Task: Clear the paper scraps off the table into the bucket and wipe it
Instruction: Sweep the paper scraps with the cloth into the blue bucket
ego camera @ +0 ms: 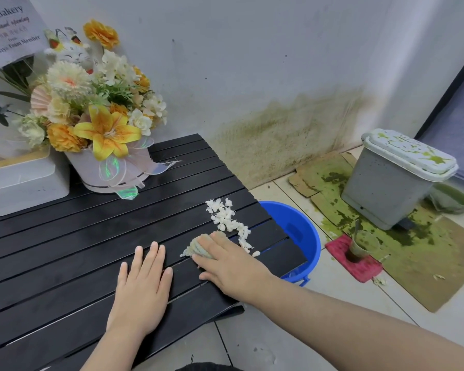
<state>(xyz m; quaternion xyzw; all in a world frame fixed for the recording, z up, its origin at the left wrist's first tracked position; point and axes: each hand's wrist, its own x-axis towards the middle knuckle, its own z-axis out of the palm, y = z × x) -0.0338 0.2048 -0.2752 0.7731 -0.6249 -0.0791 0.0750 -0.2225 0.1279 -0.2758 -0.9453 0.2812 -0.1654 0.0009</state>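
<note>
White paper scraps (227,218) lie in a curved line near the right edge of the black slatted table (65,250). My right hand (229,265) presses a pale green-beige cloth (198,246) flat on the table, just left of the scraps. My left hand (142,287) rests flat on the slats, palm down, fingers apart, holding nothing. A blue bucket (298,231) stands on the floor right beside and partly under the table's right edge, below the scraps.
A flower arrangement in a white pot (102,121) and a white box (22,180) stand at the table's back left. On the floor to the right are a grey lidded bin (397,178), green-stained cardboard (418,253), a red cloth (364,266) and a cup (362,246).
</note>
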